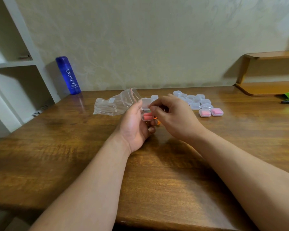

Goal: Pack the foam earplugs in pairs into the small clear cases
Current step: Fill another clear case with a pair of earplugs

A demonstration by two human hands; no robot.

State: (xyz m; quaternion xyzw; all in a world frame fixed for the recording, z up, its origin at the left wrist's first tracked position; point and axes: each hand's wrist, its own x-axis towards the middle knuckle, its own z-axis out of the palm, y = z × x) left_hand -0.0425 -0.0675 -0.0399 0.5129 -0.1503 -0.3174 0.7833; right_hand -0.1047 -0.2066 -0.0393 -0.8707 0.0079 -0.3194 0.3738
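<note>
Fingers (151,129) of your left hand (135,125) are curling round the base of a small clear case (144,118), holding it just above the bench (73,134). Two pink foam earplugs (148,116) are lying side by side inside it, and its lid (146,103) is standing open at the far side. The fingertips (153,108) of your right hand (175,117) are closing narrowly on the lid's near edge, apparently pinching it.

Assessment: the pair is in, so the step in hand looks to be closing the lid.
- Check that both earplugs are sitting below the rim, since foam caught at the rim would likely stop the catch.
- Brace the base with your left fingers while you are folding the lid down on its hinge.
- Press at the front edge, not the middle.

Loose orange earplugs (157,122) are showing on the bench under your hands, mostly hidden. A zip bag (117,104) is lying just beyond your left hand. To the right, two filled cases (204,112) are sitting in front of a cluster of empty cases (195,100); this case would fit beside them. A blue bottle (68,75) is standing at the far left, against the wall.
</note>
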